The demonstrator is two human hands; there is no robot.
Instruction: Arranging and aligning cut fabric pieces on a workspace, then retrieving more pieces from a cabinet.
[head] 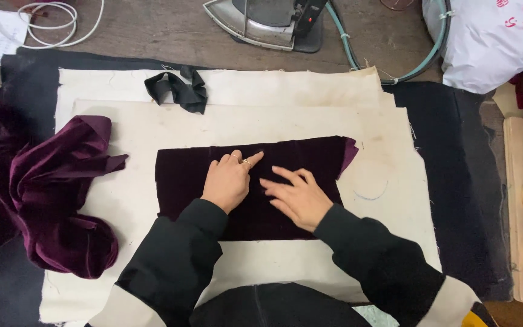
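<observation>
A flat rectangle of dark purple velvet (298,158) lies on a cream pressing cloth (388,175). Both my hands rest on the velvet near its middle. My left hand (230,180) is loosely curled, its index finger stretched forward and pressing on the fabric, with rings on two fingers. My right hand (298,195) lies flat beside it, fingers spread and pointing left. Neither hand holds anything. Black sleeves with pale cuffs cover my arms.
A crumpled heap of purple velvet (62,194) sits at the left. A knotted black fabric strip (180,89) lies at the cloth's far edge. A steam iron (267,23) with a green hose (358,57) stands behind. A white bag (491,42) is at the upper right, white cable (55,24) at the upper left.
</observation>
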